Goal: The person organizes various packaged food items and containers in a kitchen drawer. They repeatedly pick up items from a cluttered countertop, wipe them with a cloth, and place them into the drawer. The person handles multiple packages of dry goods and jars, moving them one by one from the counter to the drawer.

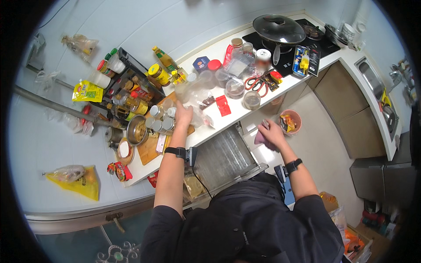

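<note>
My left hand (183, 115) reaches over the counter beside a group of small clear jars with pale lids (158, 125). Its fingertips are at the lower end of a translucent container (182, 92), and I cannot tell whether they grip it. Under the jars lies a wooden cutting board (148, 152). Right of this hand is a clear plastic bag (197, 116) near dark dried pieces (207, 102). Out past the counter edge, my right hand (272, 132) holds a bunched purple cloth (261, 140) above the floor. A metal-lined drawer (227, 154) stands pulled out between my arms.
A black rack of bottles (131, 95) and a steel bowl (137, 130) stand at the left. Red-handled scissors (256, 84), a red packet (223, 106) and a round clear tub (252, 100) lie along the counter. A lidded wok (279, 29) sits on the stove. A pink bin (296, 120) stands on the floor.
</note>
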{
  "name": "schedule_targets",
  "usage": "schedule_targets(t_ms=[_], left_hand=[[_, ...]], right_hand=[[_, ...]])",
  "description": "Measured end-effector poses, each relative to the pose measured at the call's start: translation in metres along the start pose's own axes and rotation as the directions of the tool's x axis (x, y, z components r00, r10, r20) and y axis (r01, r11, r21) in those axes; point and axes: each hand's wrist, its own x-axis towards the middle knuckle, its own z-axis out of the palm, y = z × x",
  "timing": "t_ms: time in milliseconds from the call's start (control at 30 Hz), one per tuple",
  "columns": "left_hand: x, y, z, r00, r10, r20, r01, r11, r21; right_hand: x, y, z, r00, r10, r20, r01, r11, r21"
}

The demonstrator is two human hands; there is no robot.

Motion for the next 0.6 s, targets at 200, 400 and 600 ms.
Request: schedule_targets(t_ms=[200, 400, 600], left_hand=[[-0.022, -0.002, -0.016, 0.992, 0.05, -0.113, -0.04, 0.996, 0.085], [-0.055, -0.007, -0.016, 0.978, 0.143, -0.151, -0.129, 0.987, 0.101], [-0.102, -0.016, -0.003, 0.949, 0.212, -0.232, -0.192, 0.975, 0.107]], right_hand=[[0.068, -0.049, -0.004, 0.991, -0.128, -0.036, 0.11, 0.944, -0.31], [0.113, -0.052, 0.014, 0.995, -0.08, 0.053, 0.095, 0.877, -0.47], [0.131, -0.037, 0.033, 0.988, -0.132, 0.078, 0.153, 0.876, -0.457]])
